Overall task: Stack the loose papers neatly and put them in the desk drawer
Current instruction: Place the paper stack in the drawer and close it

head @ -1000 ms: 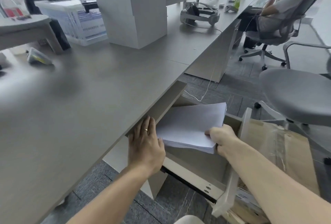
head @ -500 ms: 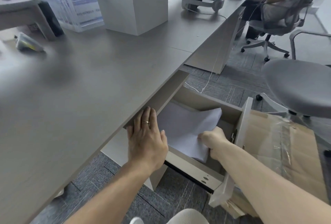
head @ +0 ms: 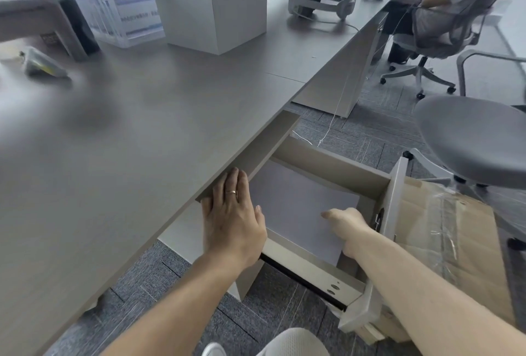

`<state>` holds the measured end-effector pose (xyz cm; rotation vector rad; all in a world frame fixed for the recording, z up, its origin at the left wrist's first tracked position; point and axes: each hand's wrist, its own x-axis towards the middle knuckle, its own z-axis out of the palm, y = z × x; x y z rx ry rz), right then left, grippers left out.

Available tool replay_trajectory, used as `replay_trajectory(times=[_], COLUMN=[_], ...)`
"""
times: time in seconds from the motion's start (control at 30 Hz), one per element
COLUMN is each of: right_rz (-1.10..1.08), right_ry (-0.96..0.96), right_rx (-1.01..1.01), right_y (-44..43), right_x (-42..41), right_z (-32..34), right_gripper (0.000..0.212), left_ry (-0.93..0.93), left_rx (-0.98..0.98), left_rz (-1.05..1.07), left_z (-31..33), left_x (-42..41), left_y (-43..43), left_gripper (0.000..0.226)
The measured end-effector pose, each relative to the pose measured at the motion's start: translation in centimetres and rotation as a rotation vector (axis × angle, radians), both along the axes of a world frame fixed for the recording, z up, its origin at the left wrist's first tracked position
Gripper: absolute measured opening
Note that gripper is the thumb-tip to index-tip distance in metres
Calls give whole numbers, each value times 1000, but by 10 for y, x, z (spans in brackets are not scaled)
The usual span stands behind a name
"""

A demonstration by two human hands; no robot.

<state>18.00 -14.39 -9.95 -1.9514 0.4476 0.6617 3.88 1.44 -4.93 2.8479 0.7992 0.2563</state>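
A stack of white papers (head: 299,213) lies flat inside the open desk drawer (head: 333,167), which is pulled out from under the grey desk (head: 128,142). My right hand (head: 348,224) is down in the drawer at the stack's near right corner, thumb on top of the sheets and fingers at their edge. My left hand (head: 230,219) rests flat on the desk's front edge just left of the drawer, fingers spread and holding nothing. The stack's far left part is hidden under the desktop.
A taped cardboard box (head: 449,241) lies right of the drawer front. A grey office chair (head: 472,139) stands at the right, and a person sits in another chair (head: 444,5) further back. On the desk are a white box (head: 210,2), a headset (head: 318,2) and a clear bin (head: 113,5).
My right hand has lowered the paper stack from above the drawer down into it, where it now lies flat. My left hand has stayed on the desk edge.
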Motion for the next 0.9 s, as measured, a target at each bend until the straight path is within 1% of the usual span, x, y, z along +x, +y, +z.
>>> replay_trajectory(times=[0.17, 0.3, 0.37, 0.47, 0.53, 0.57, 0.6, 0.67, 0.7, 0.77, 0.9], right_rz=[-24, 72, 127, 202, 201, 164, 117, 28, 15, 3, -25], right_ry=[-97, -97, -103, -245, -402, -458, -471, -374, -303, -222, -181], right_rx=[-27, -22, 8, 46, -37, -94, -135, -108, -65, -9, 65], right_y=[0, 2, 1, -12, -31, -42, -54, -69, -73, -74, -62], right_x=[-7, -16, -19, -22, -18, -15, -12, -12, -13, -16, -16], right_z=[4, 19, 35, 67, 85, 90, 93, 93, 89, 79, 78], right_gripper=[87, 90, 84, 80, 75, 73, 71, 67, 66, 62, 55], left_ry=[10, 13, 11, 11, 19, 21, 24, 28, 26, 13, -12], left_rx=[6, 5, 3, -10, -6, -8, -10, -9, -16, -41, -48], left_rz=[-3, -2, -1, -2, -4, -3, -4, -6, -5, -2, -10], left_z=[0, -1, 0, 1, 2, 3, 3, 5, 6, 7, 7], left_x=[0, 0, 0, -1, -1, -2, -2, -2, -3, -5, -10], left_y=[0, -1, -1, -1, -1, -2, -2, -3, -3, -5, -12], left_gripper=[72, 71, 71, 71, 71, 71, 71, 71, 71, 72, 76])
